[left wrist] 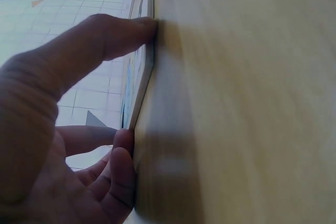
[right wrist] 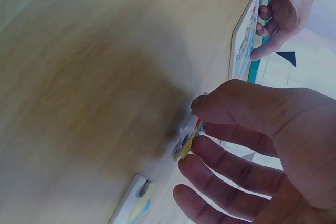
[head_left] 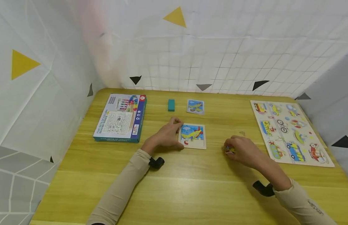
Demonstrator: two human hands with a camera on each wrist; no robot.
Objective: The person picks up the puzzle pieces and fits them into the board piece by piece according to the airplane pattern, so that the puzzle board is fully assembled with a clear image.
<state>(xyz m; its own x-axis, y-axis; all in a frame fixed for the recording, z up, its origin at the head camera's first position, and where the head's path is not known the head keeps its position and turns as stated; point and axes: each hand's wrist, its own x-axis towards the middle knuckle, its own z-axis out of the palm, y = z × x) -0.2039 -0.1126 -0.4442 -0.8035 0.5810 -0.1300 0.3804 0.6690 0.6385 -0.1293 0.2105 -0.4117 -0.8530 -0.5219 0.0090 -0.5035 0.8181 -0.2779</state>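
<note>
A small square wooden jigsaw board [head_left: 201,144] with a yellow airplane picture lies mid-table, bare wood showing at its lower right. My left hand [head_left: 167,135] holds its left side, thumb at the near corner and fingers at the far corner. The left wrist view shows the thumb [left wrist: 126,32] and fingertips against the board's edge [left wrist: 140,95]. To the right of the board, my right hand [head_left: 245,151] pinches a small colorful puzzle piece [right wrist: 185,148] between thumb and fingers, low over the table. The hand partly hides that piece.
An airplane picture card [head_left: 195,107] and a teal block [head_left: 171,105] lie behind the jigsaw board. A boxed bead set [head_left: 118,122] stands at the left. On the right lies a large wooden vehicle puzzle board [head_left: 289,131]. White patterned sheeting [head_left: 174,56] closes off the back and sides.
</note>
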